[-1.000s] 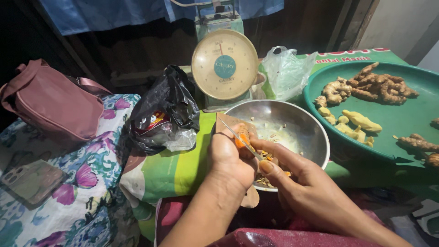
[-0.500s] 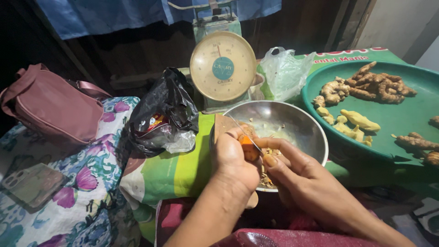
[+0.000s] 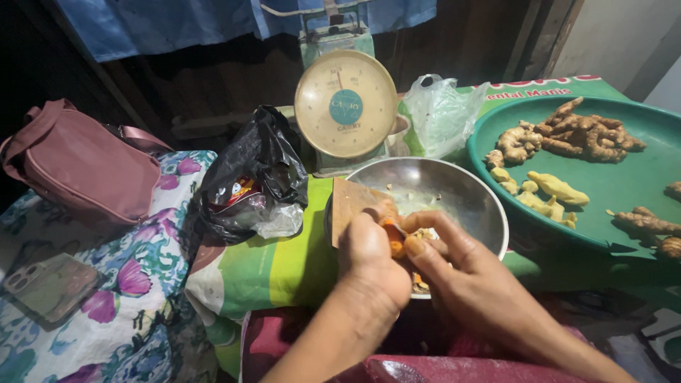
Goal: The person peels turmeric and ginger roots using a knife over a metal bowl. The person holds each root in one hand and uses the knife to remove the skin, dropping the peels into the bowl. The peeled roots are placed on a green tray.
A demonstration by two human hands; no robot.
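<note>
An orange root piece [image 3: 394,241] is gripped by the closed fingers of the left hand [image 3: 369,259] and right hand [image 3: 461,276] over the near rim of a steel bowl [image 3: 468,195].

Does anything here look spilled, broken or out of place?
Nothing looks spilled or broken. Both hands, left hand and right hand, work an orange root piece over the metal bowl, where the scraps lie. The only oddity is a phone lying loose on the flowered cloth beside the pink bag.
</note>
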